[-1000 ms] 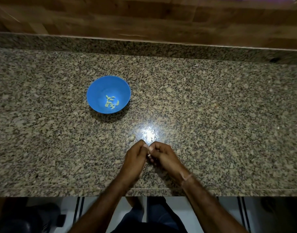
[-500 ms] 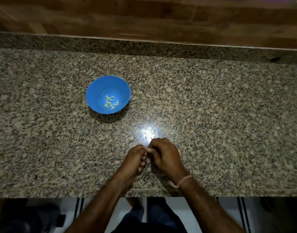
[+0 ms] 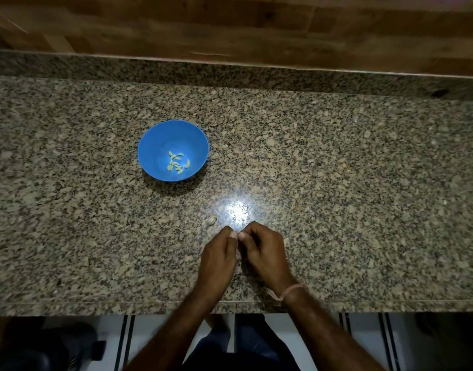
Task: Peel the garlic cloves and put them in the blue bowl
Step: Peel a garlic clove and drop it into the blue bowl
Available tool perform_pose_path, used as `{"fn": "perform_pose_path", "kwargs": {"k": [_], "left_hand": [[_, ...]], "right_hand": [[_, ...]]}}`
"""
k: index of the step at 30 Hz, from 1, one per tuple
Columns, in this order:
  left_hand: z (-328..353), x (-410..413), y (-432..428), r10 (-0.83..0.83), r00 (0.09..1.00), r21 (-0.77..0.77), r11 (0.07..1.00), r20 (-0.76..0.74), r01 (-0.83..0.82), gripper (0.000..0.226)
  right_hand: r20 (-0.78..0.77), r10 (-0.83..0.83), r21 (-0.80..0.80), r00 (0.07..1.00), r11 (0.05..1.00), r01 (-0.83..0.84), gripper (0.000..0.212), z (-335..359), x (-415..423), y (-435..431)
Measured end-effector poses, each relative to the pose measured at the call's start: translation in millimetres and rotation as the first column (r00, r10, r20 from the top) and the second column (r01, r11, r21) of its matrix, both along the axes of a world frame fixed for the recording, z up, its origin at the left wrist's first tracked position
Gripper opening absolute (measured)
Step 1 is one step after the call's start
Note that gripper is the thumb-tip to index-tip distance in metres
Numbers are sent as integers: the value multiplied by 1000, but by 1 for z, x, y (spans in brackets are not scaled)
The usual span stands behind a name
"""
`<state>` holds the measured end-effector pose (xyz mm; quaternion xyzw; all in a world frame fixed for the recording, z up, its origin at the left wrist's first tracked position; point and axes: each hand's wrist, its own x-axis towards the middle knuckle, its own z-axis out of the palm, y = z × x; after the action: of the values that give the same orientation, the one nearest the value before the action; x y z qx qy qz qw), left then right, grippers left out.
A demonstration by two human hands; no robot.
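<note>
Head view: a speckled granite counter [image 3: 337, 183] is seen from above, backed at 12 o'clock by a wooden wall [image 3: 230, 28]. Both hands are brought together over the counter's near edge, at about 6 o'clock from the frame's centre. The left hand [image 3: 219, 254] and the right hand [image 3: 266, 250] are curled inward, and their thumb tips are pressed against each other at the top of the pair. Whatever may be pinched between them is hidden by the fingers, so it cannot be told whether a clove is held. A pale thread band [image 3: 291, 290] is worn on the right wrist.

One loose garlic clove [image 3: 211, 220] lies on the counter just beside the left hand, at its 11 o'clock, apart from the fingers. A bright glare spot [image 3: 238, 210] is seen at the clove's 3 o'clock.

The blue bowl [image 3: 155, 145] stands upright at 10 o'clock from the hands, well apart from them. A small cluster of peeled cloves [image 3: 177, 163] is gathered in its bottom.
</note>
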<state>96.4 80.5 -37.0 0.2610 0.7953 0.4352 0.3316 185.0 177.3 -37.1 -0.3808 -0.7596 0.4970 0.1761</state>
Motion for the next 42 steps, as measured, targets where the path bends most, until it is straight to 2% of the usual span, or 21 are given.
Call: {"fn": "perform_pose_path", "kwargs": {"k": [3,7,10,14,16,17,18,19,20,21,22,23,25,27,28,30,31,32,33,36,42], "left_hand": [[2,-4,2,-32,996,59,998,-88,37,30],[2,-9,0,-60,998,71,996,-12,61,27],[5,-10,-1,-70,997,73,995,38,67,27],[9,-12,-5,-149,973,38,987,-178,158,26],[14,-14,-6,-201,947,5,978,-249,209,25],[15,-16,-5,-199,957,0,979,-211,204,26],[15,-18,-2,-188,975,-7,982,-120,189,27],[14,-20,1,-162,987,-33,986,5,162,30],[14,-22,4,-130,986,-83,987,105,139,32],[16,-23,6,-94,977,-142,982,193,122,33],[18,-22,6,-79,975,-150,982,208,112,33],[19,-19,5,-94,988,-117,987,123,109,32],[13,-15,-2,-113,982,-19,994,-151,112,28],[9,-15,-7,-129,965,16,991,-228,136,26],[9,-14,-5,-101,974,21,994,-203,108,27],[9,-17,3,35,994,2,999,99,-35,30],[11,-19,6,112,958,-28,994,263,-108,33],[12,-21,8,153,929,-61,988,337,-141,35],[12,-23,7,143,947,-75,989,287,-127,36],[13,-27,-1,20,997,-57,998,-73,-24,34],[15,-26,-5,-96,927,-4,995,-363,102,26]], "right_hand": [[18,-37,-141,999,989,39,34,1,-3,-5],[42,-41,-430,998,901,56,34,-2,-5,-3],[53,-5,-420,999,907,27,33,6,-6,-3],[151,74,-497,986,868,11,34,9,-9,1],[153,58,-650,987,758,56,33,13,-10,0],[136,16,-641,991,764,76,33,13,-9,-2],[102,-10,-521,995,851,62,33,12,-8,-6],[78,-10,-302,997,953,34,33,9,-7,-7],[112,47,-12,993,999,-46,31,6,-4,-7],[156,104,154,982,980,-128,29,4,-2,-5],[181,125,208,975,965,-163,29,3,-3,-3],[187,108,176,976,974,-142,32,3,-6,-5],[129,22,-176,991,984,1,36,6,-11,-3],[149,-22,-468,989,879,90,34,12,-14,-4],[151,-18,-465,988,881,87,33,13,-13,-5],[99,-12,-320,995,946,44,33,11,-8,-8],[80,-8,-234,997,972,27,31,10,-5,-10],[69,7,-152,998,988,4,27,9,-2,-9],[46,12,-127,999,992,-6,22,10,0,-8],[38,50,-110,998,993,-46,14,12,1,-1],[14,99,-25,995,995,-99,9,13,5,5]]}}
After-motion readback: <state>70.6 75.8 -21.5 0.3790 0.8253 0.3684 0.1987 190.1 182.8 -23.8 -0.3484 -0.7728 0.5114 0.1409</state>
